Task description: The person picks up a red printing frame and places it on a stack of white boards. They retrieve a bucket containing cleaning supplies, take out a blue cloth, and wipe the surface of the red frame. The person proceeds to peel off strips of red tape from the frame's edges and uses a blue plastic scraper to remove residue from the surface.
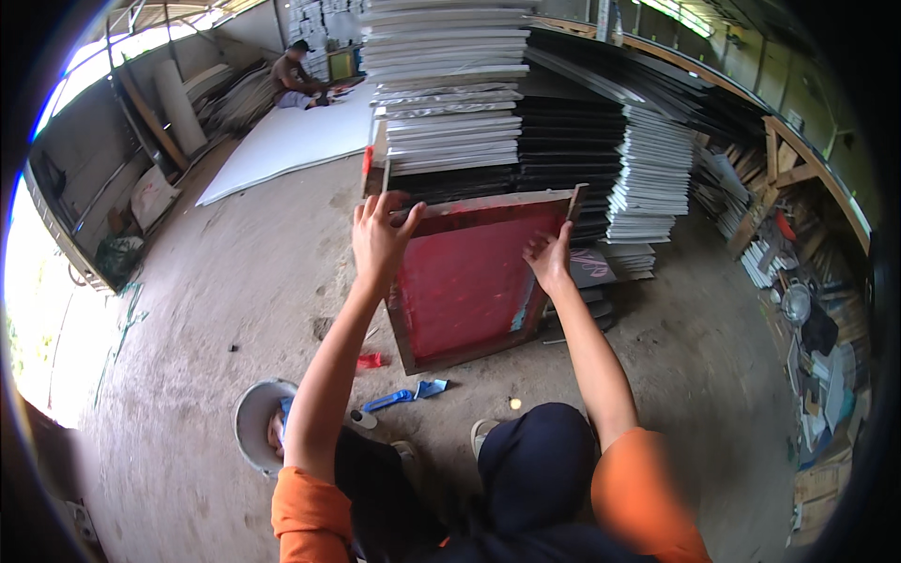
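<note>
A wooden frame with a dark red panel (465,281) stands tilted on the floor in front of me, against stacked sheets. At its upper left corner is my left hand (378,239), closed on the edge with the thumb across the front. My right hand (552,258) is at the frame's upper right side, its fingers apart and partly blurred; whether they touch the panel is hard to see. A pale blue smear marks the panel's lower right.
By my left leg stands a grey bucket (253,432) with cloth inside. A blue tool (389,400) and a red scrap (372,360) lie on the floor. Tall stacks of white sheets (450,94) rise behind the frame. Another person (293,80) sits far left beside a large white sheet (291,141).
</note>
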Tool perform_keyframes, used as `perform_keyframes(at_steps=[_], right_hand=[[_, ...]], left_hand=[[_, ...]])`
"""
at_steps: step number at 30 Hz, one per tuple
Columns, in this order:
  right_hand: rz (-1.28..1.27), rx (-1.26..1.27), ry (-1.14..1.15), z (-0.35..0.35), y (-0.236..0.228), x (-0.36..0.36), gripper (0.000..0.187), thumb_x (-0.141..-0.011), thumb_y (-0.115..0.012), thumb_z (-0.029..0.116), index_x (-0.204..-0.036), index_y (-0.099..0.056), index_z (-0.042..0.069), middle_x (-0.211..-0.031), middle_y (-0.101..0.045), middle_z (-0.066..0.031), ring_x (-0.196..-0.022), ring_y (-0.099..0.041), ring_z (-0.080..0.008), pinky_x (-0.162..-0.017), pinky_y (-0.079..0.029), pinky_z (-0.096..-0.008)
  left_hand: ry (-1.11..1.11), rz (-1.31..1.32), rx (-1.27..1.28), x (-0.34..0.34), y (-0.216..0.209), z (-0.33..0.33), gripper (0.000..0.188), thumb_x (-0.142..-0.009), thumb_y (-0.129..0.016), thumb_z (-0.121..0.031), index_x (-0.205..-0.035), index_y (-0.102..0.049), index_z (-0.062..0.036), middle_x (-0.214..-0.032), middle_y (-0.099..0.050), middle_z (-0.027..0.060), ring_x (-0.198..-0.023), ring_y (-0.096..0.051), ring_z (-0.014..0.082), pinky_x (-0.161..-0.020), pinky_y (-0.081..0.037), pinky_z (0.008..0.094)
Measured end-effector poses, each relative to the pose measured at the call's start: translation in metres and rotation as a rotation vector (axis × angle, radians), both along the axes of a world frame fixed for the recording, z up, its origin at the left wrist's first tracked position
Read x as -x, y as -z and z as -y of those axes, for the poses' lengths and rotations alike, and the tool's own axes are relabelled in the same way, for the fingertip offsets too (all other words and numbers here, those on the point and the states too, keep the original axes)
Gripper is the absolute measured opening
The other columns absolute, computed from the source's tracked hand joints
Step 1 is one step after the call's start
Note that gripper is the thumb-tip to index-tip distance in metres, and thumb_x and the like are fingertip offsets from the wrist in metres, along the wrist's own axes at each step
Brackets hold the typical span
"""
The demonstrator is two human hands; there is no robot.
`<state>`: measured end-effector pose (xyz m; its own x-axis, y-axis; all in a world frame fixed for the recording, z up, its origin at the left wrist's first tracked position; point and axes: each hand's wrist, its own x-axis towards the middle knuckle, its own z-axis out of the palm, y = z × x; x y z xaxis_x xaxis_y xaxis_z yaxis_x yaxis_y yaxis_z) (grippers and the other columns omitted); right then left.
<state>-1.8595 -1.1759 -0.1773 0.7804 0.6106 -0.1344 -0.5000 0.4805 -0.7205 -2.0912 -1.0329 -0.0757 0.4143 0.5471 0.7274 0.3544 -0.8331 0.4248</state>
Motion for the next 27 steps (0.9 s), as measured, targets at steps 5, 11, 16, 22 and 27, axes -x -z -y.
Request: perform_keyframes(at_steps=[5,11,16,22,27], right_hand=[[-0.073,-0.271,-0.089,-0.022,-0.004,-0.011,0.054,-0.079,-0.047,0.061,-0.078,-0.046,0.007,-0.059,-0.038,-0.0026,-0.053,-0.037,-0.0154,-0.054,-0.032,-0.0285],[-0.141,-0.412,-0.034,-0.037,0.001,-0.006,0.042,-0.086,-0.045,0.050,-0.077,-0.042,0.010,-0.061,-0.032,-0.0006,-0.054,-0.031,-0.0144,-0.054,-0.028,-0.0277],[-0.134,-0.457,-0.034,-0.050,0.002,-0.018,0.028,-0.091,-0.045,0.037,-0.078,-0.040,0.013,-0.061,-0.029,0.0004,-0.055,-0.028,-0.0138,-0.054,-0.027,-0.0278],[-0.005,-0.238,0.195,-0.057,0.000,-0.017,0.015,-0.091,-0.046,0.024,-0.080,-0.043,0.015,-0.063,-0.031,0.0028,-0.053,-0.032,-0.0105,-0.055,-0.038,-0.0288],[0.123,-0.142,0.294,-0.058,-0.007,-0.004,0.011,-0.091,-0.041,0.021,-0.094,-0.048,0.013,-0.068,-0.037,0.0028,-0.055,-0.038,-0.0105,-0.064,-0.047,-0.0320]], left_hand=[[-0.128,-0.345,-0.329,-0.010,-0.003,0.001,0.047,-0.075,-0.060,-0.050,-0.094,-0.057,-0.0073,-0.083,-0.059,0.0069,-0.088,-0.057,0.0218,-0.083,-0.037,0.0391],[-0.113,-0.366,-0.357,-0.028,0.001,-0.010,0.049,-0.074,-0.059,-0.052,-0.085,-0.052,-0.0050,-0.078,-0.060,0.0069,-0.080,-0.060,0.0226,-0.079,-0.041,0.0375],[-0.088,-0.474,-0.259,-0.037,-0.005,-0.016,0.055,-0.072,-0.059,-0.057,-0.085,-0.052,-0.0042,-0.071,-0.060,0.0094,-0.071,-0.062,0.0238,-0.070,-0.046,0.0365],[-0.191,-0.471,-0.261,-0.047,0.001,-0.022,0.060,-0.066,-0.060,-0.064,-0.075,-0.056,-0.0043,-0.069,-0.061,0.0091,-0.067,-0.063,0.0230,-0.068,-0.047,0.0355],[-0.230,-0.472,-0.235,-0.053,0.003,-0.023,0.063,-0.061,-0.060,-0.068,-0.071,-0.059,-0.0055,-0.066,-0.061,0.0079,-0.064,-0.062,0.0215,-0.066,-0.047,0.0342]])
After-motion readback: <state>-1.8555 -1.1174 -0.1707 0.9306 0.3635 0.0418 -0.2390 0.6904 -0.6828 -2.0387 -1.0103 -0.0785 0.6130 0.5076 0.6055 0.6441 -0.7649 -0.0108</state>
